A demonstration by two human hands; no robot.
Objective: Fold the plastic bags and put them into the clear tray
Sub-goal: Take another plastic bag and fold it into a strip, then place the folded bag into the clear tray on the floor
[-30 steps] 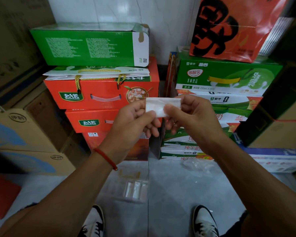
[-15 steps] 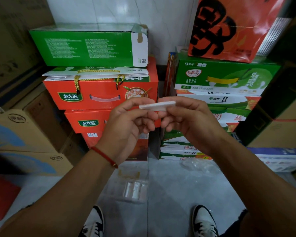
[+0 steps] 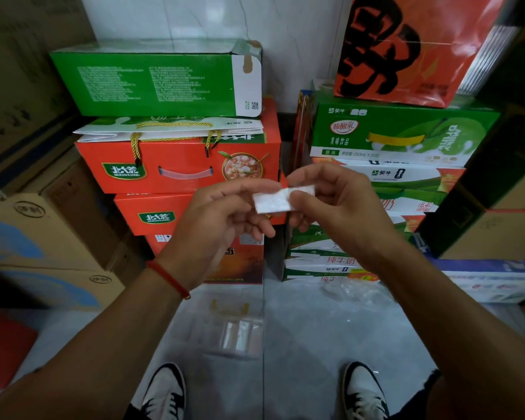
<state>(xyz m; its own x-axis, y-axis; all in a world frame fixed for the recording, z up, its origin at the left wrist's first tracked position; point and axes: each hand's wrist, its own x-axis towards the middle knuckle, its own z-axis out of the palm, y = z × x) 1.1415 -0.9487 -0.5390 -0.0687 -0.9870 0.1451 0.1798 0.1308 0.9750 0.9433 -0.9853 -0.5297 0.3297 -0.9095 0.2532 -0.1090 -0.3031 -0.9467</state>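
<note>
Stacked cartons (image 3: 179, 165) behind; folded bag (image 3: 275, 201) being pinched by left hand (image 3: 215, 225) and right hand (image 3: 337, 213).
Creases should be pressed flat before lowering to clear tray (image 3: 225, 331) beneath hands.

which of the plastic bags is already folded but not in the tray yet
The small white folded bag pinched between both hands; the others lie folded in the clear tray or crumpled on the floor.

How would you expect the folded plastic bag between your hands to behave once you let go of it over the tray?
The folded plastic bag looks thin and light, so it may drift. Both hands pinch it flat, so it may spring open when released.
</note>
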